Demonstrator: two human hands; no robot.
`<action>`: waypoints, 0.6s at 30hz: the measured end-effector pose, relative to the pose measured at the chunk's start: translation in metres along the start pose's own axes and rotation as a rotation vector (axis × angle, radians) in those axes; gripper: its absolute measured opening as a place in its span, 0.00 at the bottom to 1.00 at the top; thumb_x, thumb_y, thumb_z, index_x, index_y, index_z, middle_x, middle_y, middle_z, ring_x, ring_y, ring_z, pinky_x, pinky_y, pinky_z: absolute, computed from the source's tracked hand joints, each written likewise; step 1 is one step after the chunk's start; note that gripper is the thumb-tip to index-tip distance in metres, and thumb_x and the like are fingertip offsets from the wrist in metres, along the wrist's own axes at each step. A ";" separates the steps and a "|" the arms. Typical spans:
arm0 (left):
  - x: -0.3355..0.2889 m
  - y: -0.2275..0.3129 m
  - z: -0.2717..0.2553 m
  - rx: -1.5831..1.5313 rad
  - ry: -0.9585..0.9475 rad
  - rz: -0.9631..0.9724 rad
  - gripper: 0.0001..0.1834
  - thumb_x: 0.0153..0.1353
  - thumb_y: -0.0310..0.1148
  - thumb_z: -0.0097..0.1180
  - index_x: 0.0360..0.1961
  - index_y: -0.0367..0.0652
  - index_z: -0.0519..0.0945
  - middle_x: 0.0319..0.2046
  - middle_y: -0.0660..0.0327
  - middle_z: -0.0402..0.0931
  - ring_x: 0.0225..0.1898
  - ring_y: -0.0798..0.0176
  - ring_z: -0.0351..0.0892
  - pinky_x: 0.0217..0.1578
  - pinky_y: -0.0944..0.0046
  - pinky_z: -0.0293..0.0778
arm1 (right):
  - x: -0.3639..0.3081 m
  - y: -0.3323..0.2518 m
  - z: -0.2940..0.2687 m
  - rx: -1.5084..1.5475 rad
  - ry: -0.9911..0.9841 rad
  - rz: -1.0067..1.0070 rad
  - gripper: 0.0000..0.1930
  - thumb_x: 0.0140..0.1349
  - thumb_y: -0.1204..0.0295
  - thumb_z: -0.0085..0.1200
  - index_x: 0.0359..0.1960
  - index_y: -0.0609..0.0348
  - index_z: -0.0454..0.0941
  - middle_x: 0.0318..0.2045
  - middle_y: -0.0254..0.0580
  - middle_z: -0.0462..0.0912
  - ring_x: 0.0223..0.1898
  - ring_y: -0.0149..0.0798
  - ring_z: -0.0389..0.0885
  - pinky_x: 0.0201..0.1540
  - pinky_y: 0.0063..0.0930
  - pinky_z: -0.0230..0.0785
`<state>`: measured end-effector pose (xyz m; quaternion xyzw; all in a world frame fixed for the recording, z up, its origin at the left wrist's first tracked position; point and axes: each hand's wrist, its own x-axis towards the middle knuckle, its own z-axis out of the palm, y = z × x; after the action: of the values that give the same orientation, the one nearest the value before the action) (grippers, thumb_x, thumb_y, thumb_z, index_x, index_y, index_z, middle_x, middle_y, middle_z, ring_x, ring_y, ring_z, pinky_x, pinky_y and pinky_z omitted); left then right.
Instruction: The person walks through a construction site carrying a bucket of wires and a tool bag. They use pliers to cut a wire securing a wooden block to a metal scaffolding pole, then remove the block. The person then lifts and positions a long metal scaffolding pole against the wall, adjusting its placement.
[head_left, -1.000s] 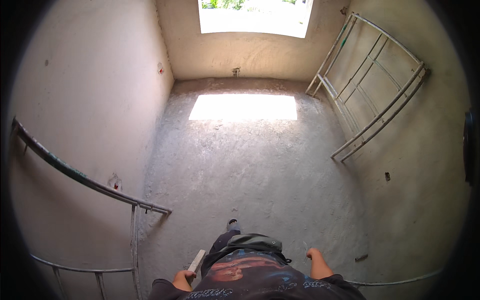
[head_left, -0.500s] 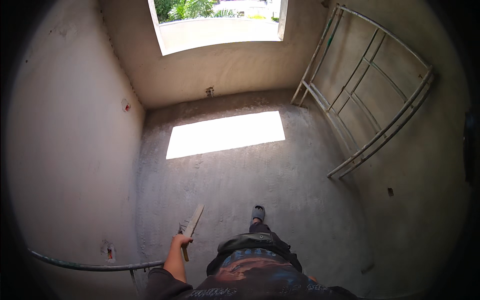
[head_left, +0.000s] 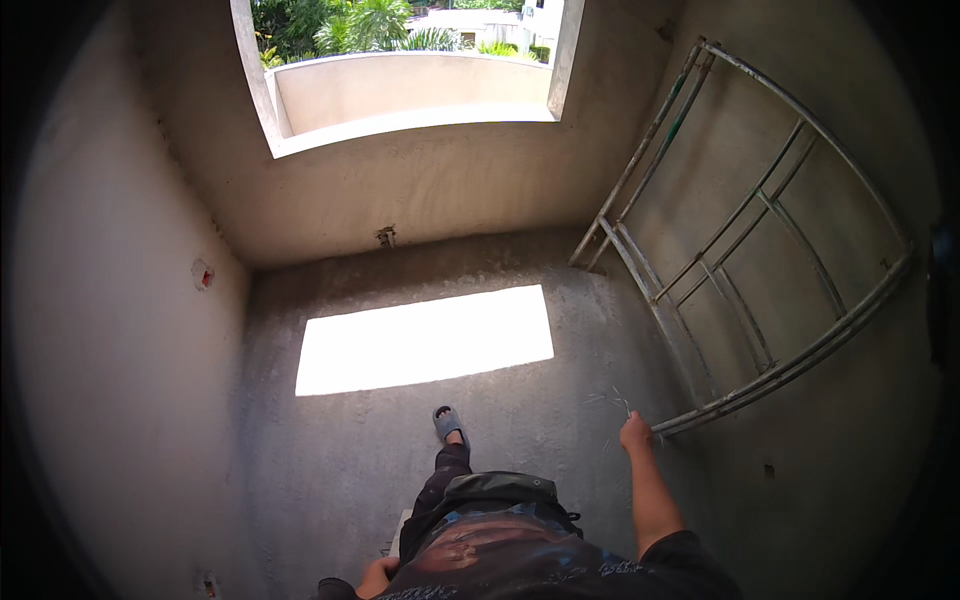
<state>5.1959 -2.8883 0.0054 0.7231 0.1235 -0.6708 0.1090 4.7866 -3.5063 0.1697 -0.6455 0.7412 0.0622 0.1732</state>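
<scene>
At seven o'clock, a dark printed shirt (head_left: 520, 568) partly hides a pale, flat bar (head_left: 398, 534) and the left hand (head_left: 376, 576).

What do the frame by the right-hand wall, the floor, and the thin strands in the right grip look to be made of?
Frame: probably steel tube, scuffed, dull; slim round members, with a green patch that may be paint.
Floor: likely cement or concrete; matte, grey, mottled.
Thin strands in the right grip: possibly metal wire, pale and splayed; too small to be sure.
</scene>
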 end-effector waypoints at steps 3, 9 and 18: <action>-0.002 0.078 -0.027 0.015 0.012 0.008 0.37 0.48 0.49 0.64 0.54 0.31 0.76 0.50 0.44 0.76 0.49 0.43 0.77 0.54 0.47 0.73 | 0.073 -0.073 -0.002 0.033 0.010 0.020 0.13 0.69 0.70 0.46 0.52 0.60 0.75 0.46 0.55 0.83 0.50 0.59 0.82 0.51 0.49 0.74; 0.005 0.301 -0.110 0.115 0.042 0.048 0.43 0.45 0.53 0.66 0.57 0.31 0.76 0.56 0.42 0.72 0.56 0.44 0.74 0.58 0.50 0.72 | 0.160 -0.120 0.066 0.158 -0.064 0.373 0.14 0.66 0.72 0.49 0.50 0.66 0.78 0.49 0.58 0.82 0.53 0.59 0.81 0.53 0.47 0.74; -0.073 0.774 -0.227 0.340 0.728 0.170 0.45 0.43 0.52 0.69 0.57 0.27 0.75 0.61 0.42 0.66 0.61 0.44 0.71 0.61 0.54 0.71 | 0.271 -0.224 0.106 0.131 -0.161 0.640 0.17 0.66 0.74 0.49 0.53 0.71 0.77 0.52 0.61 0.81 0.54 0.60 0.81 0.53 0.45 0.75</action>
<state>5.6564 -3.5488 0.0898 0.9286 -0.0190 -0.3705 -0.0079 4.9959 -3.7619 0.0086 -0.3605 0.8928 0.1162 0.2440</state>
